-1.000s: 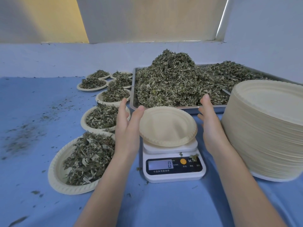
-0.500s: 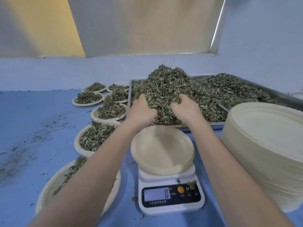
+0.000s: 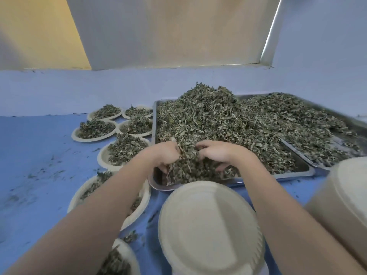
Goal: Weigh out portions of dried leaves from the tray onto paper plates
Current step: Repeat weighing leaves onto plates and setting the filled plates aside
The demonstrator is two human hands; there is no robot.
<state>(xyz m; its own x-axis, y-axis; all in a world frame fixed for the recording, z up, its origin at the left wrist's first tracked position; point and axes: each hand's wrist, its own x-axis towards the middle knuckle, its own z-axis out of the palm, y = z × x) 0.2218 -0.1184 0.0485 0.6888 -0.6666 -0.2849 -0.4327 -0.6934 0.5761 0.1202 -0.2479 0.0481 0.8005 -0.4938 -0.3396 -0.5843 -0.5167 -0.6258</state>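
A metal tray (image 3: 294, 174) holds a tall heap of dried leaves (image 3: 218, 120). At the tray's near left corner my left hand (image 3: 165, 155) and my right hand (image 3: 220, 153) curl round one clump of leaves (image 3: 187, 165) between them. An empty paper plate (image 3: 210, 229) lies just in front of the tray, under my forearms. The scale beneath it is hidden by the plate.
Several filled paper plates (image 3: 95, 130) run along the blue table at the left, some partly behind my left arm. A tall stack of empty plates (image 3: 345, 197) stands at the right. A second tray of leaves (image 3: 309, 126) lies behind. Loose crumbs dot the cloth.
Both hands went from beside the empty plate forward into the tray and closed on a clump of leaves. The view has tilted forward, so the scale's display has dropped out of sight.
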